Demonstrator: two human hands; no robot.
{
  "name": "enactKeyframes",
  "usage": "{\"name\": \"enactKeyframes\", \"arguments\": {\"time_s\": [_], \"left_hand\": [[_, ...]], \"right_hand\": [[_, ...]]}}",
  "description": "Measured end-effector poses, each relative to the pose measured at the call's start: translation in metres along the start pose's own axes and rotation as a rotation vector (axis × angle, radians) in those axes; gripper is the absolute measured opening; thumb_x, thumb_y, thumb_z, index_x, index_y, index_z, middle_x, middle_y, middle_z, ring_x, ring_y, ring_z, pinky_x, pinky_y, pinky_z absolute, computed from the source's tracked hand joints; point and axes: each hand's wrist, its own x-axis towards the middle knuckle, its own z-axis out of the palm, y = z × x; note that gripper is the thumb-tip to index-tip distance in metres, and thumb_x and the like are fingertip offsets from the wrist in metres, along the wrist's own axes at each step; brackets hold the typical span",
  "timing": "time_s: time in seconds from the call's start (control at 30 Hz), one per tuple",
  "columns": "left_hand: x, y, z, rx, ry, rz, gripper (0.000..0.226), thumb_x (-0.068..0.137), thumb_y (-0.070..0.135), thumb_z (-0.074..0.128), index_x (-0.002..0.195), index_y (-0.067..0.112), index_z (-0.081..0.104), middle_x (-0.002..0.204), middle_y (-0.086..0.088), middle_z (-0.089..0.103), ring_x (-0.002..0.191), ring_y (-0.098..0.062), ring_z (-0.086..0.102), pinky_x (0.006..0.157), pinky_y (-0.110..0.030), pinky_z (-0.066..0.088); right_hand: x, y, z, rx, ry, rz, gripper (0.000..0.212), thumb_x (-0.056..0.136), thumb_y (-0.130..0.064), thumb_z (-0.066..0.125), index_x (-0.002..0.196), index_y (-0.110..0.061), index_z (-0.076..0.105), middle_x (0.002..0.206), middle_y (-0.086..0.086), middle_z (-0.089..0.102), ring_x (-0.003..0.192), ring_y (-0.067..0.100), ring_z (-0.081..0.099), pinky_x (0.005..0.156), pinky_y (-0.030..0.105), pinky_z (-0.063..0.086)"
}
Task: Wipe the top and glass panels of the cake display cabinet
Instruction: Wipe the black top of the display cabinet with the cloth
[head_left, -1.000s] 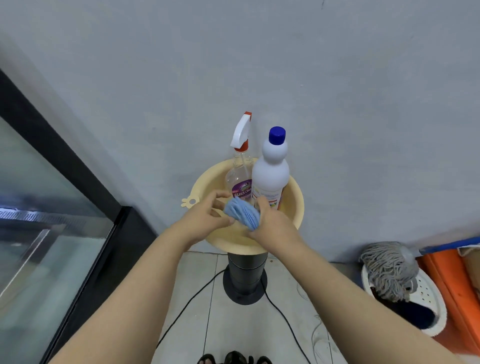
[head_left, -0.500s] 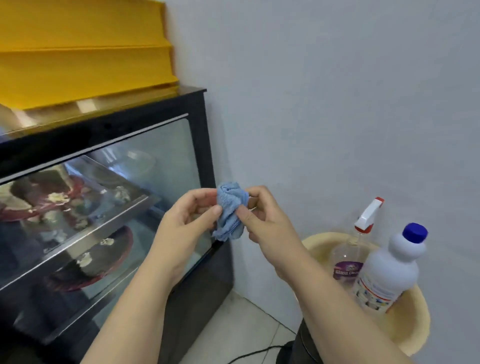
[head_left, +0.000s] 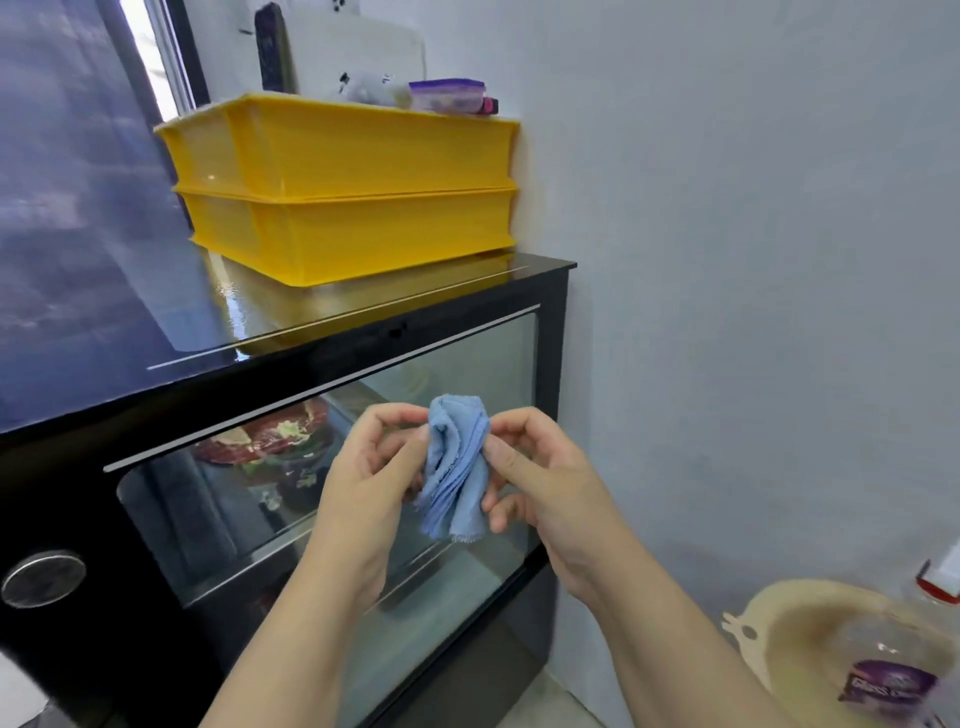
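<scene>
A bunched light-blue cloth hangs between my hands in front of the black cake display cabinet. My left hand pinches the cloth's left side with curled fingers. My right hand pinches its right side. Behind the cloth is the cabinet's side glass panel, with cakes on shelves inside. The cabinet's glossy black top lies above and to the left of my hands.
Two stacked yellow trays stand on the back of the cabinet top, with small containers on them. A beige basin holding a glass-cleaner spray bottle sits at the lower right. A grey wall is to the right.
The view has swung from the basin up and left to the cabinet. Both hands lifted the cloth out of the basin and now hold it before the side glass.
</scene>
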Motion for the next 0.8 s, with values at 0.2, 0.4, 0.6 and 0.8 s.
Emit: {"name": "enactKeyframes", "arguments": {"time_s": [0.2, 0.4, 0.6, 0.8], "left_hand": [[0.001, 0.001, -0.006, 0.088, -0.070, -0.035, 0.029, 0.079, 0.034, 0.062, 0.105, 0.023, 0.065, 0.101, -0.001, 0.070, 0.093, -0.016, 0.066, 0.079, -0.030, 0.054], [0.011, 0.007, 0.000, 0.066, 0.079, -0.043, 0.012, 0.090, 0.016, 0.056, 0.094, 0.013, 0.066, 0.085, -0.005, 0.072, 0.073, -0.017, 0.066, 0.060, -0.024, 0.053], [0.026, 0.017, 0.007, 0.125, 0.261, -0.063, 0.017, 0.094, 0.019, 0.051, 0.086, 0.017, 0.066, 0.073, 0.001, 0.068, 0.064, -0.013, 0.060, 0.054, -0.026, 0.046], [0.038, 0.032, 0.003, 0.139, 0.151, -0.072, 0.020, 0.091, 0.014, 0.051, 0.079, 0.016, 0.067, 0.073, -0.001, 0.064, 0.063, -0.014, 0.054, 0.052, -0.024, 0.041]], "right_hand": [[0.018, 0.002, 0.003, -0.065, 0.086, 0.045, 0.011, 0.094, -0.019, 0.055, 0.093, -0.009, 0.061, 0.071, 0.009, 0.060, 0.053, 0.016, 0.052, 0.047, 0.025, 0.045], [0.031, 0.002, -0.002, -0.080, -0.015, 0.062, 0.032, 0.084, -0.042, 0.062, 0.093, -0.012, 0.064, 0.077, -0.002, 0.066, 0.067, 0.011, 0.059, 0.058, 0.026, 0.049], [0.049, -0.001, -0.021, -0.060, -0.086, 0.041, 0.047, 0.082, -0.065, 0.049, 0.105, -0.025, 0.060, 0.092, -0.009, 0.065, 0.083, 0.007, 0.062, 0.073, 0.028, 0.053], [0.076, -0.012, -0.042, -0.178, -0.159, -0.053, 0.010, 0.086, -0.013, 0.066, 0.078, -0.019, 0.061, 0.075, -0.002, 0.061, 0.071, 0.007, 0.056, 0.065, 0.022, 0.045]]}}
